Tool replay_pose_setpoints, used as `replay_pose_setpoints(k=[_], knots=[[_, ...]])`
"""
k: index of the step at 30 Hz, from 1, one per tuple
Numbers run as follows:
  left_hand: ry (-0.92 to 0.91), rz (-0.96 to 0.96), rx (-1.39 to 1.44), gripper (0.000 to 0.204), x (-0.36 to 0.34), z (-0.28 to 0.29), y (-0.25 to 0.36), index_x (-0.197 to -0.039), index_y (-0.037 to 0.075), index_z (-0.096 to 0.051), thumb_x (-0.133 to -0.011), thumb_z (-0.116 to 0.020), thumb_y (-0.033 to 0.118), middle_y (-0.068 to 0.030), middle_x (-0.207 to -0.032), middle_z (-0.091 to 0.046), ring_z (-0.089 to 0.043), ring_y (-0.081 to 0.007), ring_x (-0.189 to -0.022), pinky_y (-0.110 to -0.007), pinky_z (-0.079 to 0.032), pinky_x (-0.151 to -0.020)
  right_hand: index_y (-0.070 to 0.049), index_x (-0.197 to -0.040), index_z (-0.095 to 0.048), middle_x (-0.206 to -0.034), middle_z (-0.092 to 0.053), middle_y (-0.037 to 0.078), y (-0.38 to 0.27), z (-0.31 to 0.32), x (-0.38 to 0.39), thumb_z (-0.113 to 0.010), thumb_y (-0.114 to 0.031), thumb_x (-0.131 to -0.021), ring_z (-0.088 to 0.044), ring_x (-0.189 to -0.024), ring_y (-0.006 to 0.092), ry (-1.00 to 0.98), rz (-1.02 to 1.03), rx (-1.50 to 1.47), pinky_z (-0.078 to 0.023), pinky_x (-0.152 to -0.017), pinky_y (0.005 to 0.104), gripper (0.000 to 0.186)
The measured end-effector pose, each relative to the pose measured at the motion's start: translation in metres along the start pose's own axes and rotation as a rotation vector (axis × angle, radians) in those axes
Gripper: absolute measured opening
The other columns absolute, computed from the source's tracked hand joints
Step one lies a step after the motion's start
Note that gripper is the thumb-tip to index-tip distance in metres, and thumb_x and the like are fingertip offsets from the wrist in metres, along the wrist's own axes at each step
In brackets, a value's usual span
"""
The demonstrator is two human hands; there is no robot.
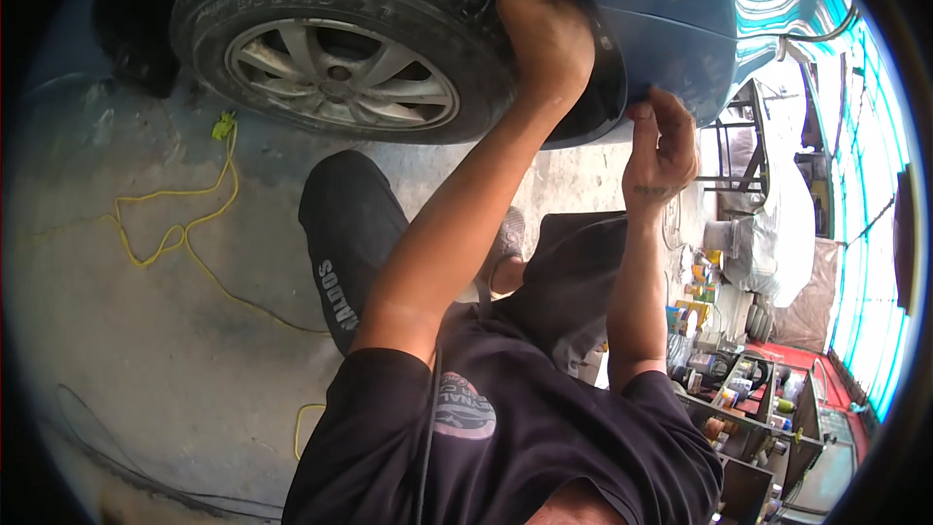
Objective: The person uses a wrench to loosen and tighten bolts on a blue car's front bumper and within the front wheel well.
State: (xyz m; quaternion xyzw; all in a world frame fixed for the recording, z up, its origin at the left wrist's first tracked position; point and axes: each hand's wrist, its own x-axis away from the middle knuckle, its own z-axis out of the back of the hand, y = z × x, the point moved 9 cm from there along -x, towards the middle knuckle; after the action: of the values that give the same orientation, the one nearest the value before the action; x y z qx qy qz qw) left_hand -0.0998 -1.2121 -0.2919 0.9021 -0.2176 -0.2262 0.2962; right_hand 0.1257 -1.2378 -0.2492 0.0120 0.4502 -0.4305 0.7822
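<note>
From the person's head, one wide fisheye looks down, close to the wheel [337,78] and facing its outer side. Its view covers the floor [146,301] beside the wheel and reaches shelves [746,434] well to the wheel's right.

A black short-sleeved T-shirt [593,428] carries a pale, rounded printed emblem [465,410] with reddish script, left of centre. A thin dark cord [429,428] crosses its left side. Loose charcoal cloth trousers [573,258] show pale block lettering [335,294] on the left leg; farther off, a greyish-brown shoe [510,230].
</note>
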Motion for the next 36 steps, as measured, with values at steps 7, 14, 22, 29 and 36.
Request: replay_pose_setpoints(k=[7,14,22,29,36], knots=[[-0.043,0.042,0.139,0.029,0.019,-0.004,-0.047,-0.088,-0.006,-0.053,-0.106,-0.044,0.015,-0.011,-0.067,-0.056,-0.051,-0.0176,-0.064,-0.038,-0.042,-0.06,0.001,-0.108,-0.069,-0.096,-0.073,0.013,-0.001,-0.001,0.0,-0.07,-0.008,-0.091,-0.07,-0.083,0.0212,0.0,0.022,0.004,-0.054,-0.078,0.0328,0.019],[-0.205,0.436,0.099,0.036,0.072,-0.014,-0.07,-0.087,-0.005,-0.057,-0.105,-0.043,0.022,-0.0163,-0.069,-0.058,-0.055,-0.0217,-0.067,-0.038,-0.044,-0.065,0.001,-0.108,-0.069,-0.095,-0.072,0.011,0.001,-0.005,0.0,-0.069,-0.005,-0.09,-0.067,-0.079,0.0197,0.029,0.084,-0.016,-0.053,-0.076,0.0323,0.019],[-0.454,0.082,-0.323,0.023,0.092,-0.016,-0.03,-0.087,-0.004,-0.06,-0.096,-0.053,0.015,-0.0295,-0.076,-0.064,-0.064,-0.0484,-0.069,-0.054,-0.05,-0.06,0.001,-0.108,-0.069,-0.089,-0.071,0.013,-0.008,-0.001,-0.002,-0.069,0.0,-0.086,-0.069,-0.08,0.0225,-0.043,0.151,0.024,-0.053,-0.074,0.0333,0.021],[-0.558,0.132,-0.401,0.031,0.089,-0.018,-0.028,-0.074,-0.004,-0.058,-0.098,-0.056,0.016,-0.0224,-0.064,-0.062,-0.064,-0.0353,-0.055,-0.044,-0.046,-0.053,0.001,-0.105,-0.071,-0.093,-0.071,0.014,-0.024,0.002,-0.006,-0.069,0.001,-0.085,-0.07,-0.084,0.0248,-0.147,0.196,0.071,-0.054,-0.079,0.0345,0.02],[-0.658,0.528,-0.123,0.038,0.106,-0.015,-0.017,-0.08,-0.004,-0.068,-0.103,-0.054,0.023,-0.0027,-0.059,-0.055,-0.052,-0.0107,-0.056,-0.031,-0.041,-0.055,0.002,-0.11,-0.07,-0.09,-0.072,0.014,-0.036,0.016,0.031,-0.07,0.0,-0.082,-0.071,-0.08,0.0244,-0.255,-0.051,-0.003,-0.055,-0.076,0.0332,0.028]])
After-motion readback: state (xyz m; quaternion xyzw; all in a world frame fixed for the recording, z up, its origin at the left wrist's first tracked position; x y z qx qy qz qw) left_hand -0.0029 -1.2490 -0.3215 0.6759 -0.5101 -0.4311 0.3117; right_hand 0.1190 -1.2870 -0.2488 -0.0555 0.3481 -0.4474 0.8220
